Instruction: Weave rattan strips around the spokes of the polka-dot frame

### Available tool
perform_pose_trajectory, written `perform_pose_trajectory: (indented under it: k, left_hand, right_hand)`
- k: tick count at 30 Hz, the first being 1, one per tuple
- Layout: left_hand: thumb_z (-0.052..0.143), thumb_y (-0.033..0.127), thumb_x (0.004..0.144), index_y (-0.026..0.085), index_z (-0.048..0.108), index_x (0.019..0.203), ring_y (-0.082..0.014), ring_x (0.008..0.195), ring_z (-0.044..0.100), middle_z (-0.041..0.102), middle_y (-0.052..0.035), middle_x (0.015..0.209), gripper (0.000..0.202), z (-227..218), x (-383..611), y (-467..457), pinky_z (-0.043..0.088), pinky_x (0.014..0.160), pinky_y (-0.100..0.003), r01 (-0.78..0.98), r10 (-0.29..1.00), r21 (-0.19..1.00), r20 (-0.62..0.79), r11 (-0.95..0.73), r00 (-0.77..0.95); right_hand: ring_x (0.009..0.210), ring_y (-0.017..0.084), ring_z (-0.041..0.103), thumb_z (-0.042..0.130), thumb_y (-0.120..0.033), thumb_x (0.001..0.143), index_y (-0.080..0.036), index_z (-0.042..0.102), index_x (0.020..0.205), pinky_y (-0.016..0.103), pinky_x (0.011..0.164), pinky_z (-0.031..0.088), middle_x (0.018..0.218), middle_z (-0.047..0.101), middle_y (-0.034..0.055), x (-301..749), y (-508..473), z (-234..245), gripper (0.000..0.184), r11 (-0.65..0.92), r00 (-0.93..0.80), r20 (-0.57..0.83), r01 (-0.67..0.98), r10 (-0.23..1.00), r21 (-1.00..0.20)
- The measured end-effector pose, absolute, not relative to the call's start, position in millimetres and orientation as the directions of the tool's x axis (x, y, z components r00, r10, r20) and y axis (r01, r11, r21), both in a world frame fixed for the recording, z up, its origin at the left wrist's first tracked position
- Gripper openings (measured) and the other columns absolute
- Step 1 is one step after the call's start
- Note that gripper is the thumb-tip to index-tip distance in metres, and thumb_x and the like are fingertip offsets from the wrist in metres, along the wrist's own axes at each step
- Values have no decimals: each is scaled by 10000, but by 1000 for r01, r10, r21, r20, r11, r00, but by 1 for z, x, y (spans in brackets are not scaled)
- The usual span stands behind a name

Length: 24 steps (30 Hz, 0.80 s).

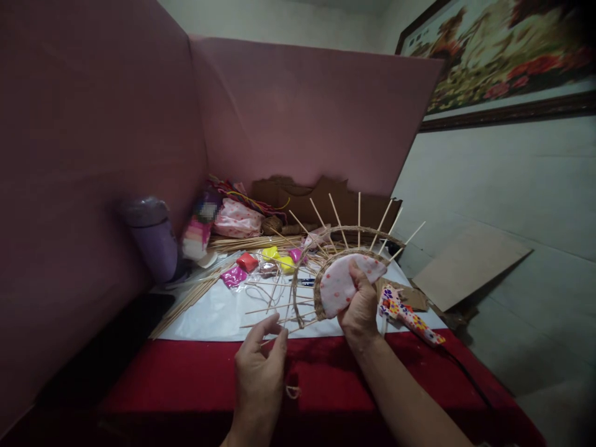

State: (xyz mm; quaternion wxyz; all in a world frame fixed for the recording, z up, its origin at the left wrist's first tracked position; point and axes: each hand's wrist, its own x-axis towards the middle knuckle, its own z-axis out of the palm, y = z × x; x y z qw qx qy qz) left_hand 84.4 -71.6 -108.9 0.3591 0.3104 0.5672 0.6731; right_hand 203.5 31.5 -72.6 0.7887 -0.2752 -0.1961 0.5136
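Observation:
My right hand (pixel 363 307) grips a half-round woven piece covered in white cloth with pinkish-red spots (pixel 336 287), thumb on the cloth and the other fingers hidden behind. Twine braid edges it, and wooden sticks (pixel 359 217) fan outward. A wider arch of twine (pixel 296 292) crosses those sticks. By the arch's lower left end, my left hand (pixel 261 363) has its thumb and forefinger drawn close together on a thin strand of twine (pixel 292 391), whose curled end hangs below the fingers. The lowest sticks pass just behind these fingertips.
A flower-patterned glue gun (pixel 410 316) lies at the right, its cord trailing off. Coloured packets (pixel 246 262), loose sticks (pixel 190 301) and a twine ball (pixel 271 225) lie on the table. A purple tumbler (pixel 151 239) stands left. Cardboard (pixel 307 195) leans behind.

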Motion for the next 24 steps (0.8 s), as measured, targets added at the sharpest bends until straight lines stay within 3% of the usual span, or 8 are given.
perform_pose_trajectory:
  k: [6, 13, 16, 24]
  left_hand:
    - [684, 370, 648, 111, 663, 1032, -75, 442, 441, 520, 32, 561, 464, -120, 87, -67, 380, 418, -190, -74, 868, 993, 41, -89, -495]
    - [571, 358, 744, 81, 502, 1251, -62, 394, 331, 368, 83, 493, 582, -116, 94, -73, 308, 382, -191, -129, 929, 991, -8, -42, -371]
    - [538, 350, 763, 81, 482, 1268, -70, 396, 316, 353, 80, 477, 575, -116, 94, -74, 304, 365, -188, -70, 932, 997, 10, -38, -361]
    - [584, 314, 713, 153, 605, 1159, -68, 385, 332, 451, 49, 497, 475, -117, 92, -74, 308, 326, -178, 28, 932, 997, 78, -72, -354]
  right_hand:
    - [498, 88, 575, 687, -227, 591, -201, 536, 788, 208, 503, 492, 612, 589, -96, 202, 31, -72, 249, 311, 384, 20, -716, 923, -625]
    - [465, 92, 561, 689, -245, 607, -200, 536, 778, 214, 478, 483, 584, 581, -93, 201, 28, -71, 234, 277, 353, 9, -719, 936, -637]
    - [475, 94, 564, 699, -249, 599, -196, 542, 786, 214, 477, 487, 600, 588, -88, 201, 27, -72, 250, 288, 371, 6, -710, 928, -643]
    - [459, 90, 559, 691, -247, 601, -190, 542, 760, 213, 477, 496, 578, 579, -88, 200, 27, -71, 226, 306, 389, 26, -680, 921, -666]
